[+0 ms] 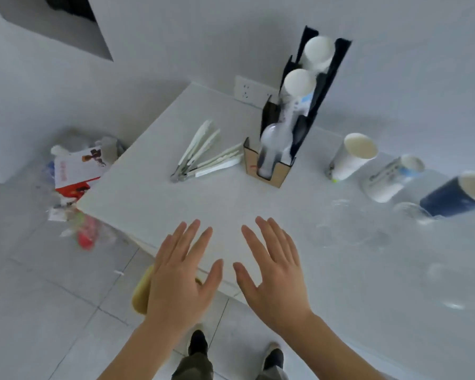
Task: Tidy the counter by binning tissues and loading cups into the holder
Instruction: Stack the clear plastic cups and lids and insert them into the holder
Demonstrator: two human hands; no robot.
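My left hand (180, 272) and my right hand (272, 270) hover side by side over the near edge of the white counter (154, 198), fingers spread, holding nothing. At the back stands a tall black-and-cardboard cup holder (269, 171) with stacks of white and clear cups in it. To its right on the counter are a white paper cup (353, 156), a printed white cup (392, 178) and a dark blue cup (455, 196). Several clear plastic cups (348, 229) sit blurred at the right. No tissue is visible on the counter.
White tongs and wrapped utensils (203, 152) lie left of the holder. A bin (77, 171) with mixed rubbish stands on the floor past the counter's left corner. A wall socket (246, 89) is behind the holder. My shoes (198, 341) show below on the tiled floor.
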